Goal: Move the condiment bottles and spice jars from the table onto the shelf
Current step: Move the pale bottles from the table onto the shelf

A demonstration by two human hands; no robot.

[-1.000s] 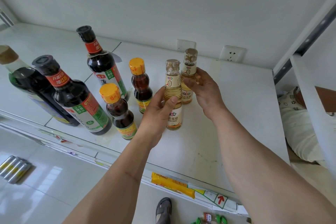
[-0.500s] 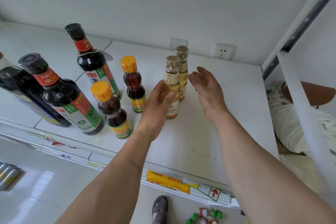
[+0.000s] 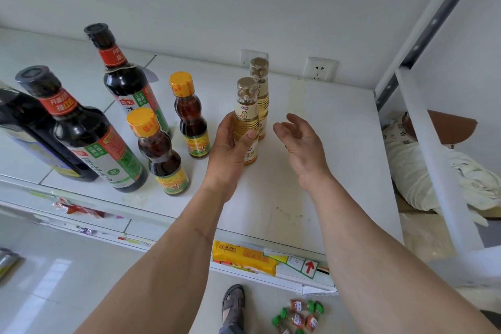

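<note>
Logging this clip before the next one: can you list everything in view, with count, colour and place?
Dark sauce bottles: three, black caps, shelf left.
Orange-capped bottles: two, brown liquid, shelf middle.
Rice vinegar bottles: two, pale gold, one behind the other, shelf middle.
Shelf: one, white.
Wall sockets: two, white, behind shelf.
Yellow packet: one, under the shelf's front edge.
Spice jars: several, green lids, low down below the shelf.
Sandalled foot: one, on floor.
Left hand: grips the front vinegar bottle.
Right hand: loosely curled, holds nothing.
</note>
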